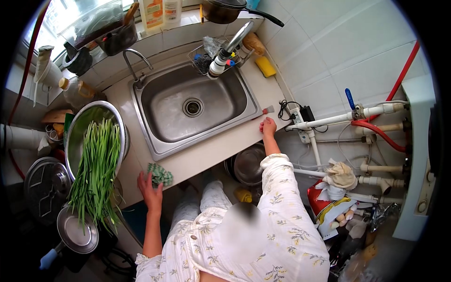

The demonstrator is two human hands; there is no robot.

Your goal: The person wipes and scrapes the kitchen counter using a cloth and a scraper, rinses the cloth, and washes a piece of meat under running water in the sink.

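My left hand [151, 191] is at the counter's front edge, fingers spread and holding nothing. Right beside its fingertips lies a crumpled green-and-white patterned cloth [160, 174]. At the right end of the counter edge rests my right hand [268, 127], its fingers curled in with nothing visible in them. A small brush [267, 110] with a reddish end lies just beyond it. Between the hands, further back, is a stainless steel sink [152, 141] with nothing in its basin. Left of the sink, a long bunch of green chives [99, 164] hangs over the rim of a large metal bowl [71, 127].
A faucet [220, 66] reaches over the sink; a second thin tap [136, 70] stands at its left corner. A yellow sponge [265, 66] lies back right. A small pan [77, 230] sits below the bowl. Pipes [329, 121] and a power strip [300, 123] line the right wall.
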